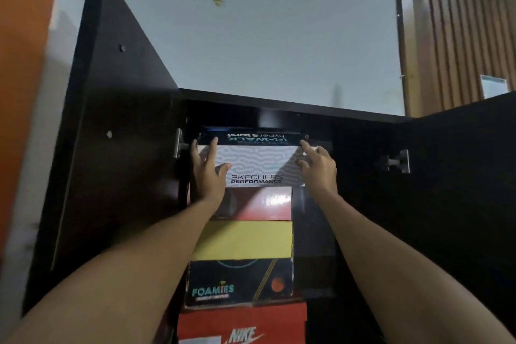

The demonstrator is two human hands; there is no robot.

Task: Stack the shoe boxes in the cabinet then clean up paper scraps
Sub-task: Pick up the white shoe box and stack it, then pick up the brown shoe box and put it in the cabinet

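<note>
Six stacked shoe boxes (pixel 251 243); left hand (pixel 208 173), right hand (pixel 318 166) touch top two.

White squiggle-patterned box (pixel 257 162) — yellow box (pixel 243 240), seemingly plain

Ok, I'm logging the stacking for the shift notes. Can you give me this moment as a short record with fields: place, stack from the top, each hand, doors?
place: black cabinet, seen from below
stack, top down: Skechers box, red box, yellow box, Foamies box, Nike box
left hand: on the Skechers box's left end, fingers spread
right hand: at its upper right corner
doors: left door and right door both open
</note>
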